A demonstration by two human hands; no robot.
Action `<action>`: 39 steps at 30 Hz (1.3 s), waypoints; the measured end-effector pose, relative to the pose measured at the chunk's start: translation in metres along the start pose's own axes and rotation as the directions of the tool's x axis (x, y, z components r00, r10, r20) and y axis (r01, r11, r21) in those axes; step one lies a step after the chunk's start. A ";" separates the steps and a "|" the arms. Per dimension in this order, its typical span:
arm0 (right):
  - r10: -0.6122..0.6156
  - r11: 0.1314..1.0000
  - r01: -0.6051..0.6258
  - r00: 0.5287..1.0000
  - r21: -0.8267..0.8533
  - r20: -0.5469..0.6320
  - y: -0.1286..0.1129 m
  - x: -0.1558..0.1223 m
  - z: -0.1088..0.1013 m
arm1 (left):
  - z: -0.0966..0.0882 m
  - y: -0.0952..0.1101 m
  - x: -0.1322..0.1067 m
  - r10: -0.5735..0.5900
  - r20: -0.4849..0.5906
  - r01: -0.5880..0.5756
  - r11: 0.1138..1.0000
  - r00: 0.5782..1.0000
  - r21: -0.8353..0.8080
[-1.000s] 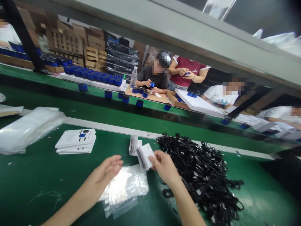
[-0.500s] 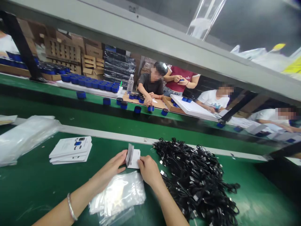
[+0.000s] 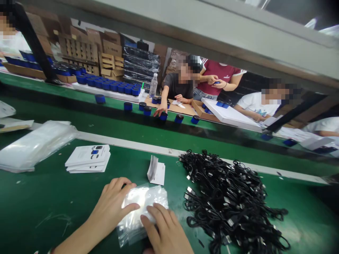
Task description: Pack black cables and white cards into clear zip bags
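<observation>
Two hands (image 3: 112,208) (image 3: 165,227) on clear plastic bag (image 3: 144,199)

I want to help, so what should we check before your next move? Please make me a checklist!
1. Left hand and right hand both on the clear plastic bag: ok.
2. Bag lying on the green bench top: ok.
3. White leaflets beside the bag, within reach: ok.
4. Black cables apart from the bag: ok.
5. Something inside the bag: cannot tell, the shine hides it.
</observation>
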State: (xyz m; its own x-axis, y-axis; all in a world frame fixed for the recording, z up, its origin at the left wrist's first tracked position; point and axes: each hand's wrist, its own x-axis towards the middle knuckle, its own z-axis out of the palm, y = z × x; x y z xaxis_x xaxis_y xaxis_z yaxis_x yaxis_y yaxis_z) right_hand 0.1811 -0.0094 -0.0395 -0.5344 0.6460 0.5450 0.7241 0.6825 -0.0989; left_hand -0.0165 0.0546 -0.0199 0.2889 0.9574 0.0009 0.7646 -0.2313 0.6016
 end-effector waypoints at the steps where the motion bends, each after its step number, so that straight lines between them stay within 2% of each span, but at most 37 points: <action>1: -0.015 1.000 0.014 0.999 -0.026 -0.049 -0.001 -0.001 0.003 | 0.002 0.000 0.000 0.014 -0.009 -0.014 1.000 1.000 0.026; 4: -0.007 1.000 0.003 0.990 -0.028 -0.143 0.001 0.000 0.006 | 0.007 -0.002 0.000 0.047 -0.038 -0.045 0.997 0.998 0.068; 6: 0.015 0.999 -0.010 0.990 0.039 -0.137 0.003 -0.001 0.004 | 0.008 -0.003 -0.003 0.052 -0.074 -0.046 0.996 0.996 0.073; 8: 0.136 0.982 -0.122 0.987 0.142 -0.091 0.006 -0.004 0.001 | 0.005 -0.003 -0.009 0.045 -0.131 -0.036 0.997 0.990 0.075; 9: 0.238 0.955 -0.223 0.969 0.196 -0.061 0.008 -0.006 0.001 | 0.002 -0.001 -0.013 0.011 -0.152 -0.003 0.999 0.988 0.050; 11: 0.458 0.845 -0.429 0.889 0.318 -0.017 0.008 -0.009 0.001 | -0.003 0.003 -0.022 -0.134 -0.137 0.120 0.987 0.981 -0.105; 13: 0.566 0.746 -0.516 0.824 0.421 0.007 0.006 -0.009 0.001 | -0.006 0.008 -0.032 -0.279 -0.026 0.251 0.897 0.960 -0.365; 15: 0.572 0.700 -0.507 0.820 0.503 0.029 -0.001 -0.006 -0.001 | -0.006 0.013 -0.040 -0.294 0.092 0.291 0.765 0.952 -0.574; 17: 0.568 0.634 -0.491 0.820 0.598 0.071 -0.008 0.000 -0.008 | -0.003 0.016 -0.043 -0.214 0.159 0.263 0.662 0.964 -0.702; 19: 0.578 0.534 -0.469 0.810 0.703 0.102 -0.013 0.007 -0.017 | -0.001 0.018 -0.042 -0.142 0.218 0.260 0.579 0.965 -0.773; 20: 0.567 0.511 -0.439 0.818 0.739 0.094 -0.014 0.010 -0.021 | -0.001 0.019 -0.041 -0.124 0.252 0.279 0.542 0.960 -0.793; 22: 0.556 0.511 -0.380 0.830 0.771 0.040 -0.013 0.015 -0.026 | -0.002 0.023 -0.036 -0.161 0.302 0.342 0.470 0.940 -0.814; 23: 0.581 0.492 -0.378 0.813 0.784 0.028 -0.011 0.016 -0.027 | -0.003 0.024 -0.034 -0.213 0.311 0.375 0.441 0.926 -0.816; 24: 0.622 0.431 -0.400 0.781 0.809 0.055 -0.009 0.016 -0.026 | -0.004 0.025 -0.032 -0.275 0.297 0.392 0.420 0.914 -0.818; 25: 0.667 0.324 -0.435 0.735 0.840 0.123 -0.008 0.015 -0.022 | -0.005 0.026 -0.030 -0.336 0.260 0.390 0.416 0.905 -0.822; 27: 0.700 0.041 -0.480 0.639 0.876 0.318 -0.008 0.011 -0.012 | -0.005 0.026 -0.028 -0.420 0.160 0.364 0.467 0.893 -0.806; 28: 0.684 -0.071 -0.479 0.616 0.875 0.392 -0.010 0.008 -0.006 | -0.005 0.026 -0.027 -0.436 0.122 0.352 0.499 0.892 -0.792; 30: 0.659 -0.185 -0.461 0.597 0.868 0.458 -0.014 0.003 0.005 | -0.004 0.026 -0.029 -0.444 0.111 0.352 0.510 0.889 -0.785; 34: 0.661 -0.205 -0.488 0.570 0.848 0.488 -0.014 0.005 0.009 | -0.005 0.034 -0.035 -0.437 0.214 0.394 0.378 0.874 -0.838; 37: 0.570 -0.226 -0.547 0.597 0.806 0.565 -0.007 0.016 -0.002 | -0.005 0.039 -0.038 -0.459 0.227 0.393 0.307 0.859 -0.867; 39: 0.490 -0.239 -0.580 0.620 0.779 0.613 -0.004 0.022 -0.010 | -0.004 0.037 -0.038 -0.461 0.220 0.384 0.298 0.860 -0.874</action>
State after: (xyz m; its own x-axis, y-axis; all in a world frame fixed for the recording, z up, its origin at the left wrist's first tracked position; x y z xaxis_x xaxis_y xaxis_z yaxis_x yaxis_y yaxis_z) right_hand 0.1706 -0.0019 -0.0188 -0.2435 0.9445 -0.2206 -0.2023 -0.2719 -0.9408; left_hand -0.0020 0.0102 0.0055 0.0230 0.8914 -0.4526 -0.1652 0.4499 0.8777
